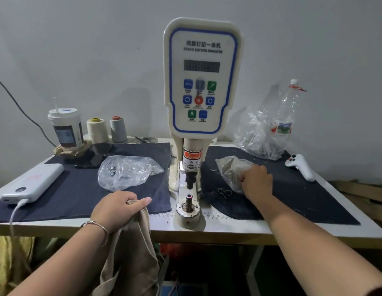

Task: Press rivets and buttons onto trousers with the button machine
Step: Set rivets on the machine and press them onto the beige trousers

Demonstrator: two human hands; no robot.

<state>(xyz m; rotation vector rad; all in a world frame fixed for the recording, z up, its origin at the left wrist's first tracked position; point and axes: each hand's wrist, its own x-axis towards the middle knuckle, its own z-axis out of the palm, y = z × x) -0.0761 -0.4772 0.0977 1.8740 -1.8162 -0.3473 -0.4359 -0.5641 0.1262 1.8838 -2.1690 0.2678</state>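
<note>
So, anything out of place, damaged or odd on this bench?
Nothing spilled or broken. Two oddities: the crushed clear plastic bottle at the back right leans dented over a plastic bag, and the white button machine's round lower die looks rusty and grimy. Its display reads blank eights.

button machine [202,82] at 12 o'clock on the table [239,230] | left hand [116,208] at 7 o'clock grips beige trousers [130,253] at the table edge | right hand [257,181] at 3 o'clock, fingers in a plastic bag [230,169] | second clear bag [128,171] at 10 o'clock
</note>
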